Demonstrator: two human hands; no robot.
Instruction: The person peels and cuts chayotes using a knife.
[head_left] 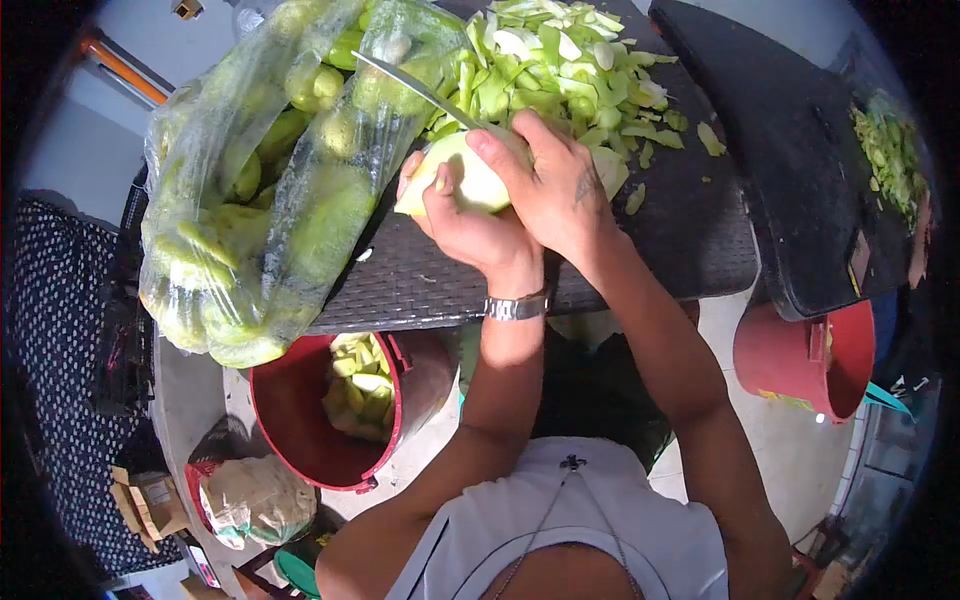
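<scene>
At upper centre, a pale-green rounded fruit (468, 172) is cupped in the left hand (475, 238); along its upper edge a slim metal knife (428, 94) is gripped by the right hand (558, 188), blade pointed upper left

- The middle of the scene is bright, and the light seems to come from above.
- White glare lies on the plastic bag (322, 205) at left.
- The peeled fruit (468, 178) is nearly washed out in one patch.
- Inside the red bucket (290, 410), near left, it is dimmer.
- The wide lens bends the edges; the corners are black.
</scene>
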